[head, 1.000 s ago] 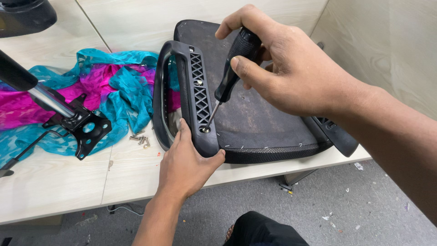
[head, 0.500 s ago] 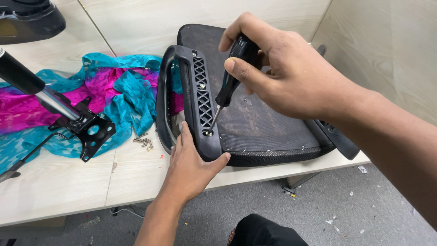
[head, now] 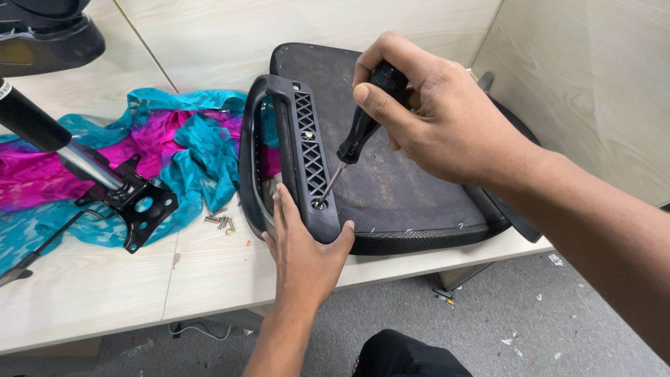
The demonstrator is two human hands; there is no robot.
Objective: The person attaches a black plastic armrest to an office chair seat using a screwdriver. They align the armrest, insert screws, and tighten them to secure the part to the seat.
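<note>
An upturned black chair seat (head: pixel 412 188) lies on the table, with a black plastic armrest (head: pixel 300 132) standing on its left side. My left hand (head: pixel 303 255) grips the near end of the armrest. My right hand (head: pixel 447 119) holds a black-handled screwdriver (head: pixel 363 126). Its metal tip sits in a screw (head: pixel 319 204) at the armrest's near end, just above my left thumb.
A teal and magenta cloth (head: pixel 139 160) is spread on the pale wooden table (head: pixel 105 293). On it lies a chair gas-lift column with a black bracket (head: pixel 132 199). Several loose screws (head: pixel 220 222) lie beside the armrest. A black chair base (head: pixel 42 35) is at the far left; grey floor (head: pixel 502 328) below.
The view has shifted slightly. My right hand has turned a little on the screwdriver while its tip stays at the near screw. My left hand keeps its grip on the armrest.
</note>
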